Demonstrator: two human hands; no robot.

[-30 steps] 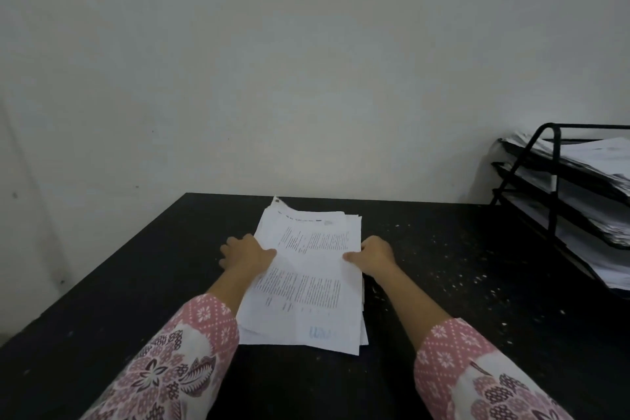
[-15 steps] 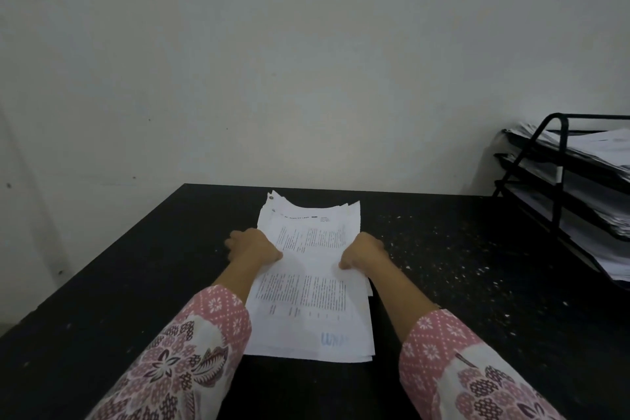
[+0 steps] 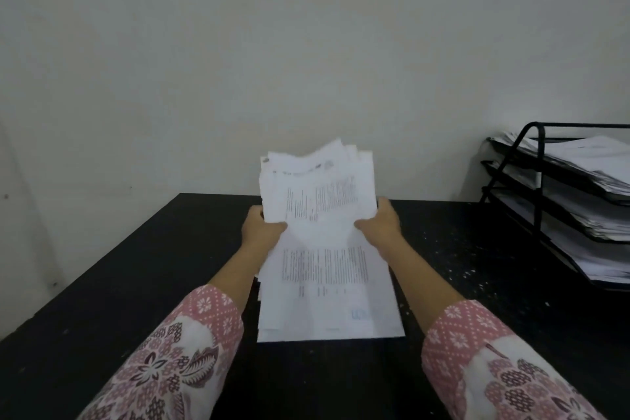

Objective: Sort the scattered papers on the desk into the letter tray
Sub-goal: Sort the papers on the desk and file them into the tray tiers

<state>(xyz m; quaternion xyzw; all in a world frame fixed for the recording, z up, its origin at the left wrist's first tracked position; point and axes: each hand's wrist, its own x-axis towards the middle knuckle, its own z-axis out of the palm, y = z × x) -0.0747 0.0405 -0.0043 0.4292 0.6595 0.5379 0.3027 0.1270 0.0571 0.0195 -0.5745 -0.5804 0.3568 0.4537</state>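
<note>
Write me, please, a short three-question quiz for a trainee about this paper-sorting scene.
1. True or false: the left hand and right hand both grip the paper stack.
2. The letter tray stands on the desk's: A) left side, B) right side, C) near edge.
3. How many tiers of the letter tray hold papers?
Key: 1 true; 2 B; 3 three.

Nothing can be read for certain. The front page of the stack of papers (image 3: 327,300) carries two blocks of dark print in narrow columns, too blurred to make out. A pale blue logo (image 3: 362,314) sits near the page's lower right corner, and its letters are also illegible.
</note>
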